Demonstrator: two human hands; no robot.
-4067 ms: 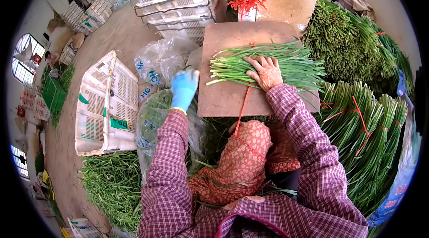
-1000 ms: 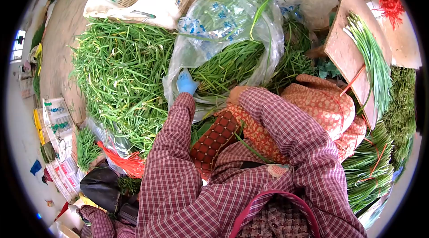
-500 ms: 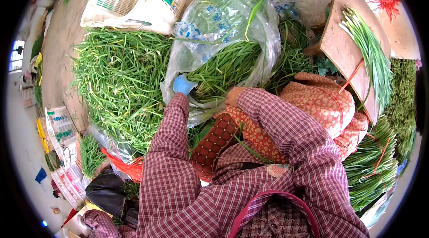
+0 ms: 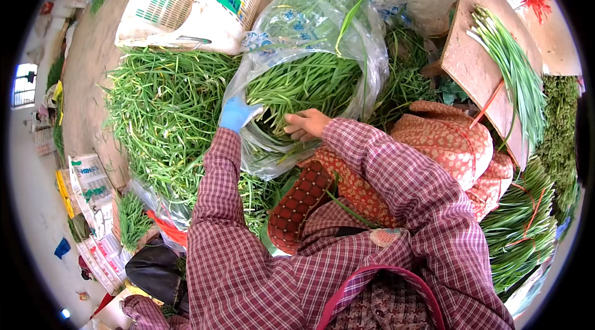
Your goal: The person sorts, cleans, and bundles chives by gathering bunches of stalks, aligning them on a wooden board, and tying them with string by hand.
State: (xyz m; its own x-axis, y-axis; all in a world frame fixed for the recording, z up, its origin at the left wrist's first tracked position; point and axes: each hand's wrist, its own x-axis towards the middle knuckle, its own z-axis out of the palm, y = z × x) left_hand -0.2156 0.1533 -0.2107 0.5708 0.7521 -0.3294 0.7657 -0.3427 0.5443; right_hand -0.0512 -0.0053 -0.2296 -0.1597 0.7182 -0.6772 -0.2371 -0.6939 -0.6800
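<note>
A clear plastic bag with blue print lies in front of me, its mouth toward me. Long green stalks, like garlic chives, fill it. My left hand, in a blue glove, grips the bag's left rim, thumb toward the stalks and other fingers mostly hidden. At the near side of the mouth is my bare right hand, fingers curled in close to the stalk ends. Whatever those fingers hold is too small to tell. Left of the bag spreads a large heap of loose greens.
A white crate stands behind the heap. On a tilted board at right rests a bundle of chives. Tied bundles lie lower right. Patterned red cloth covers my knee. Another person's sleeve shows lower left.
My left hand has shifted left and slightly up with the bag rim, widening the mouth. My right hand has moved left and up from the bag's near edge to the stalk ends.
</note>
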